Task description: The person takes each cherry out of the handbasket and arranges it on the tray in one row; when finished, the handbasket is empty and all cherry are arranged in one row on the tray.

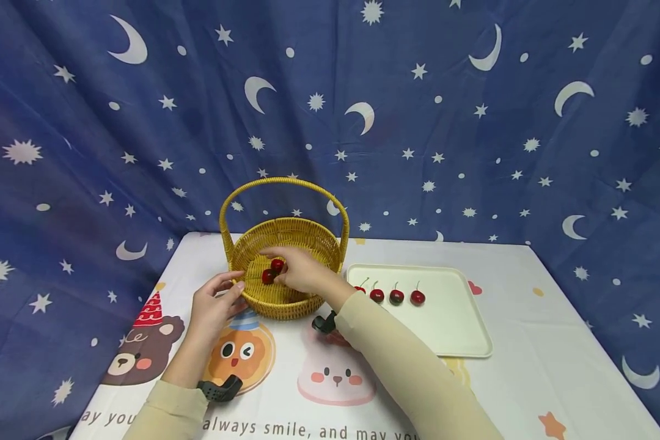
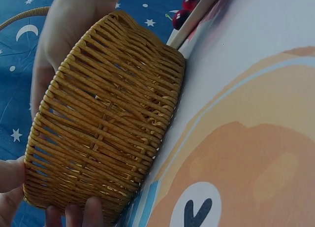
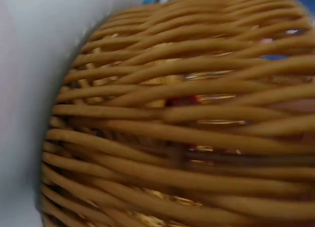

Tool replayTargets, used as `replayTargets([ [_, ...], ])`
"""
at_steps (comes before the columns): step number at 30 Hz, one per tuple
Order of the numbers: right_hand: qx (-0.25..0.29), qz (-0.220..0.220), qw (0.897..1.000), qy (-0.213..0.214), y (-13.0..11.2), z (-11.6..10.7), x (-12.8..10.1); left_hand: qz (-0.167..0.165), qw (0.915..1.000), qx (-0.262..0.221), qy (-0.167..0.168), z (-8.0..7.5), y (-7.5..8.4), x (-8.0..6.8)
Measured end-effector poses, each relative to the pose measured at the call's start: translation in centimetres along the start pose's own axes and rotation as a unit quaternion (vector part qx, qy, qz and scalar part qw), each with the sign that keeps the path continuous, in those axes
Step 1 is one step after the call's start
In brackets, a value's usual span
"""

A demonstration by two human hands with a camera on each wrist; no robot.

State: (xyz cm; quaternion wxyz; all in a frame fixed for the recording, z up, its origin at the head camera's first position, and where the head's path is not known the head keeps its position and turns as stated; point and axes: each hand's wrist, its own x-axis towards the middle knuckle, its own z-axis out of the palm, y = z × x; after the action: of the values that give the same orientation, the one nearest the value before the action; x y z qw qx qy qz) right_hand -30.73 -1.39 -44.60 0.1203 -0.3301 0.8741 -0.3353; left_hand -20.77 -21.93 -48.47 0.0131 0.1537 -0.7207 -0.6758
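A yellow wicker basket (image 1: pixel 286 310) with a tall arched handle stands at the back of the table in the head view. My left hand (image 1: pixel 211 305) holds its left rim, the thumb over the edge and other fingers against the outer wall. My right hand (image 1: pixel 302 269) reaches inside over the right side, thumb and forefinger spread about the cherries. Two dark red cherries, a lower one (image 1: pixel 267 277) and an upper one (image 1: pixel 277 264), show beside its fingertips; whether it pinches one is hidden. In the right wrist view the woven wall (image 3: pixel 172 128) covers nearly everything.
Right of the basket lies a cream tray (image 1: pixel 445 333). A row of several cherries with stems lies on it, one of them at the right end (image 1: pixel 417 297), another partly behind my right arm. A printed white cloth (image 1: pixel 528 366) covers the table; a blue star-patterned curtain (image 1: pixel 396 73) hangs behind.
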Motion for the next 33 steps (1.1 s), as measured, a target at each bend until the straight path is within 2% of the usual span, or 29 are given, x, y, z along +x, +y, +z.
replayTargets([
  [3, -0.039, 0.003, 0.999, -0.016, 0.3, 0.9, 1.0, 0.003, 1.0000, -0.002, 0.001, -0.2, 0.0, -0.1],
  [8, -0.100, 0.000, 0.994, -0.045, 1.0, 1.8, 1.4, 0.002, 0.9999, -0.013, 0.001, 0.2, -0.3, -0.3],
  [23, -0.130, -0.004, 0.990, -0.060, 0.9, 1.9, 1.6, 0.016, 0.9998, -0.015, 0.001, 0.1, 0.0, -0.1],
  [26, -0.118, 0.002, 0.991, -0.062, 0.8, 1.8, 1.5, 0.016, 0.9997, -0.019, -0.002, 0.2, 0.0, 0.0],
  [29, -0.084, 0.015, 0.995, -0.050, 0.6, 1.7, 1.2, 0.013, 0.9998, -0.018, -0.001, 0.2, 0.0, -0.1],
  [33, -0.025, 0.007, 0.999, -0.030, 0.2, 0.9, 0.6, 0.011, 0.9999, -0.013, 0.002, 0.0, 0.0, -0.2],
])
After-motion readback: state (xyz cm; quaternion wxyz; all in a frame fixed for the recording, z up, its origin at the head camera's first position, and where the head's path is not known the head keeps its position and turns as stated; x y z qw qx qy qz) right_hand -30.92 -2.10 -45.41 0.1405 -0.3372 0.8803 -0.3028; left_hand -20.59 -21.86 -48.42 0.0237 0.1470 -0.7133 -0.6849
